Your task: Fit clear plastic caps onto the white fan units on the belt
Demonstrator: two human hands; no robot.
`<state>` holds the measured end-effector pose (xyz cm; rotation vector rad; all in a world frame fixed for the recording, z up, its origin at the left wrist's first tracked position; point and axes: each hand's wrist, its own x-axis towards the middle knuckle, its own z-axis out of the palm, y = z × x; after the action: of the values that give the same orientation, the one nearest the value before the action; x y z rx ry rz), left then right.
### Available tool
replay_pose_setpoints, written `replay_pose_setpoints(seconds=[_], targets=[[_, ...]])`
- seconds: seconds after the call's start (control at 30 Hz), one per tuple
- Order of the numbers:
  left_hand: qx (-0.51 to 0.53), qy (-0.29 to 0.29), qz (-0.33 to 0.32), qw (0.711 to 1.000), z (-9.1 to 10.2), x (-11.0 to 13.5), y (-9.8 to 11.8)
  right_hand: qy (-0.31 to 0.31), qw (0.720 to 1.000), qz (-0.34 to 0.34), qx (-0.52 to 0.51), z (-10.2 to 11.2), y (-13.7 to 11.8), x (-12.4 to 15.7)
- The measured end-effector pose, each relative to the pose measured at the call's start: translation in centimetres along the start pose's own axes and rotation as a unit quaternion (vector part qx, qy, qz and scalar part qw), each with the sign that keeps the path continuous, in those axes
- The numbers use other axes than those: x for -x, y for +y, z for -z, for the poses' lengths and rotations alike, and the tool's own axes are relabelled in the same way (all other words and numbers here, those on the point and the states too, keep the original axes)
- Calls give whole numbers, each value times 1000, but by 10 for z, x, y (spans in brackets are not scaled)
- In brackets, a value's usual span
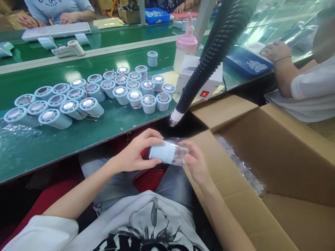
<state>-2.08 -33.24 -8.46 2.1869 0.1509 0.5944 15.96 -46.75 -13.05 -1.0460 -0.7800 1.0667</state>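
Note:
Over my lap, my left hand (136, 151) is closed around a pale blue cylindrical part (161, 152) that lies on its side. Its right end sits inside a clear plastic bag (180, 155). My right hand (197, 164) pinches that bag at its far end, next to the flap of a big cardboard box (274, 167). Several more pale blue cylinders (86, 96) with shiny tops and thin red wires stand and lie on the green bench (65, 139) ahead of me.
A black ribbed hose (209, 59) with a white nozzle hangs just above my hands. Behind it are a white box with a red switch (204, 82) and a pink-capped bottle (184, 48). Bagged parts (243, 169) lie in the carton. Another person's hand (274, 50) rests on a blue tray at the right; others sit opposite.

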Motion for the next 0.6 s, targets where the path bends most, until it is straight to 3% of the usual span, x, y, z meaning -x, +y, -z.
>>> replay_pose_setpoints(seconds=[0.17,0.33,0.5,0.6], targets=[[-72,-52,-48,995,5,4,11,3,994,-88,-63,-4,-6,6],[-83,-51,-57,994,4,8,13,32,987,-129,-93,-10,-15,6],[-67,-60,-49,995,5,11,17,15,987,-139,-82,-8,-15,6],[-66,-63,-43,995,4,13,18,-8,991,-110,-73,-6,-14,8]])
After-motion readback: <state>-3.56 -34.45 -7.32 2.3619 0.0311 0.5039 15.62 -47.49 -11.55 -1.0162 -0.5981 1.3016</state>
